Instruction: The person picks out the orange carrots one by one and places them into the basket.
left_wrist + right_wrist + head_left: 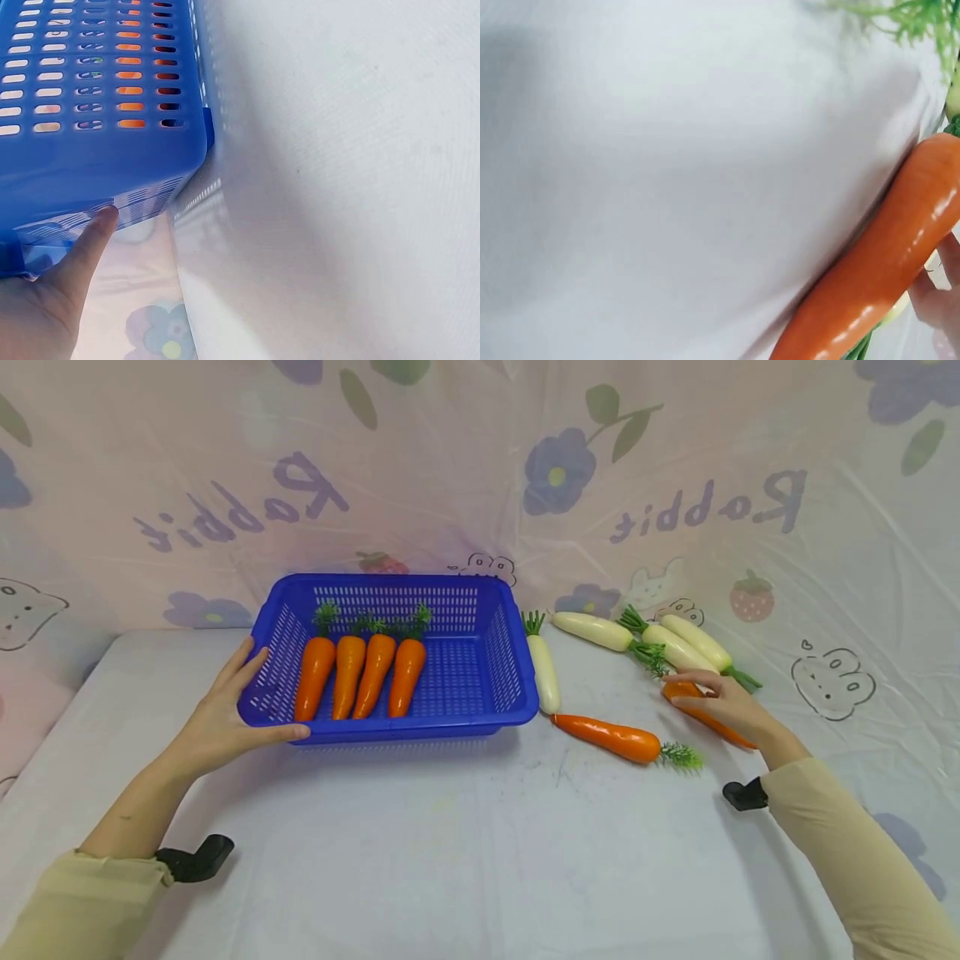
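A blue plastic basket [408, 724] holds several orange carrots [315, 681] lying side by side, green tops toward the back. My left hand [217, 718] is spread at its front left corner, thumb along the front rim, fingers against the left side. In the left wrist view, a straight finger [94, 236] touches the basket's wall [112, 154]. On the right, my right hand [723, 697] grips a carrot [712, 718] near its thick end, thumb and fingers around it. The right wrist view shows that carrot [885, 247] close to the tabletop, fingers along its far side.
Another carrot [611, 737] lies on the white tabletop [450, 843] right of the basket. A white radish [544, 677] is beside the basket's right wall. More white radishes [592, 631] lie farther back, close to the right hand. A printed cloth [450, 460] rises behind the table.
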`<control>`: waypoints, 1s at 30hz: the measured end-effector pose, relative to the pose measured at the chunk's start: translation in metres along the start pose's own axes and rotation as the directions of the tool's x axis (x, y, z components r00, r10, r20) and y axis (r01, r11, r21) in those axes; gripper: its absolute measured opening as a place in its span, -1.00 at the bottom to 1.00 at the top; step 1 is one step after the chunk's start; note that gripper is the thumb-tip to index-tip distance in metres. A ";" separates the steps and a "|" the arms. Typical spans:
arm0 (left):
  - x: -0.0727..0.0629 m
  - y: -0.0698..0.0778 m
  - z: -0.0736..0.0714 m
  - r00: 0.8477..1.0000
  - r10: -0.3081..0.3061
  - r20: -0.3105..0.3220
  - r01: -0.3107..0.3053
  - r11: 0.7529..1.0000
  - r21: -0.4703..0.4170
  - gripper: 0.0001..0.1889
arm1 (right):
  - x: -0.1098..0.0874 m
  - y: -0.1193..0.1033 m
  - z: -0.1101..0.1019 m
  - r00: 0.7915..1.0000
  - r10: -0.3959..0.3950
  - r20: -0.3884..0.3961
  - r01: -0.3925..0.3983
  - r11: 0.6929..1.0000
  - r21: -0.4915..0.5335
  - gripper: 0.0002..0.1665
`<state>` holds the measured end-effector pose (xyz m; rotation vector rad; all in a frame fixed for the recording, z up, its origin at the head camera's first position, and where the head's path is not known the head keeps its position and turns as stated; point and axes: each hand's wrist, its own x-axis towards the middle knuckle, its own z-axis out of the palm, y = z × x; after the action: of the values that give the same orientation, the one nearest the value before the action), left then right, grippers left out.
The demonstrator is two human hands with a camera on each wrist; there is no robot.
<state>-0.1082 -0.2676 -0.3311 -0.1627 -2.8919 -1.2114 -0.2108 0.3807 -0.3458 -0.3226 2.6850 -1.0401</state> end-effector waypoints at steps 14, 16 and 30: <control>0.000 0.001 -0.001 1.000 -0.014 0.002 0.014 1.000 0.012 0.22 | 0.000 0.009 -0.004 0.994 0.040 0.103 -0.035 0.998 -0.051 -0.40; 0.000 0.002 -0.001 1.000 -0.014 0.002 0.014 1.000 0.012 0.22 | 0.001 0.009 -0.004 0.993 0.037 0.116 -0.028 0.997 -0.075 -0.39; -0.001 0.002 0.000 1.000 -0.018 -0.001 0.018 1.000 0.001 0.22 | 0.005 -0.006 0.006 0.995 -0.004 0.103 0.018 0.990 -0.138 -0.32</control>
<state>-0.1073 -0.2663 -0.3303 -0.1368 -2.8998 -1.2118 -0.2131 0.3710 -0.3469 -0.4054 2.6712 -0.8174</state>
